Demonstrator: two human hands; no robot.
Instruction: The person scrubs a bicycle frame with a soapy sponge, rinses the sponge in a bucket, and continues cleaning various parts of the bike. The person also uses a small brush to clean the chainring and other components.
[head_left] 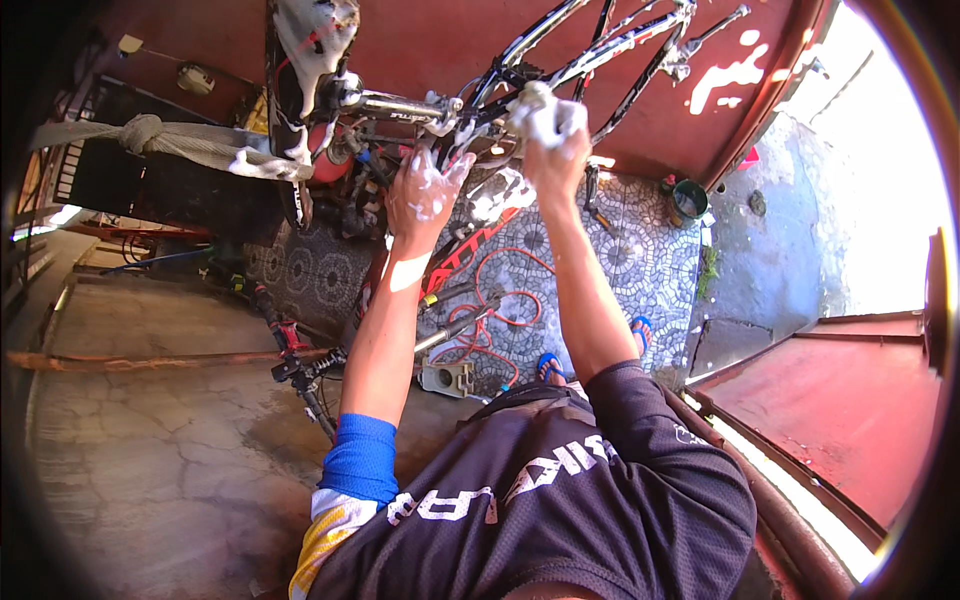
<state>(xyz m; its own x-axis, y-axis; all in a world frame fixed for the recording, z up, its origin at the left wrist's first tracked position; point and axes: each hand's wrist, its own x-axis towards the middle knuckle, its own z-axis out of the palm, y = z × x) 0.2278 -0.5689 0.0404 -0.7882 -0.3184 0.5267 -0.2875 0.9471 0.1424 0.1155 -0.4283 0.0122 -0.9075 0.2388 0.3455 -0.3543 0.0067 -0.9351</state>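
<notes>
A black bicycle frame with white foam on it hangs in front of me. Its saddle is thickly lathered. My left hand, spotted with suds, is closed around a dark part of the frame below the seat post; the fingertips are partly hidden. In my right hand is a foamy sponge, pressed against the frame tubes to the right of the left hand. Foam hides most of the sponge and the fingers on it.
A knotted cloth strap stretches to the bicycle from the left. Below stands another bicycle with handlebars. An orange hose coils on the patterned tiles. A dark bucket stands at the right, near a red metal wall.
</notes>
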